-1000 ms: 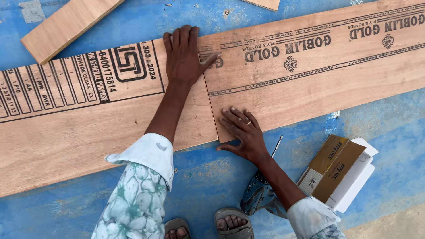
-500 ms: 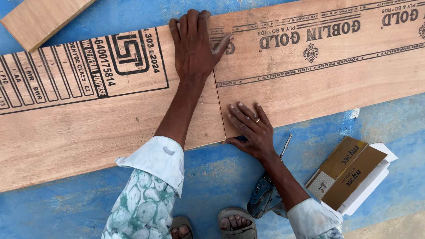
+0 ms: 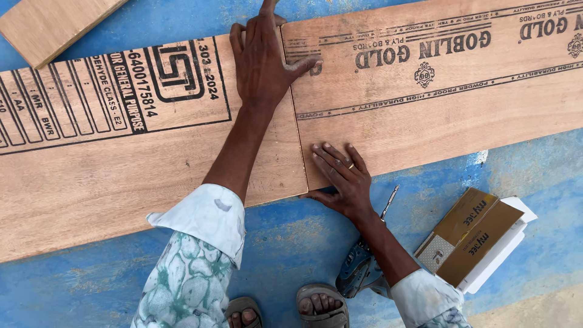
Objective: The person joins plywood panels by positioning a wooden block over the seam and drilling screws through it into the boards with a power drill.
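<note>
Head view: left hand point(image 3: 264, 61) lies flat, fingers spread, across the seam where the long brown printed plywood plank point(image 3: 109, 140) on the left butts against the second brown printed plywood plank point(image 3: 437, 85) on the right, both lying on the blue floor point(image 3: 291, 243). Right hand point(image 3: 340, 176) lies flat, fingers apart, on the near corner of the right plank beside the seam, gripping nothing. Brown cardboard box point(image 3: 473, 237) sits near right, off the planks.

left plywood board point(image 3: 121, 176): matt, smooth wood | right plywood board point(image 3: 449, 109): same, ink-printed | floor point(image 3: 291, 237): blue, scuffed, rough | box point(image 3: 470, 240): brown cardboard, slight sheen | sleeve point(image 3: 200, 218): pale cloth
</note>
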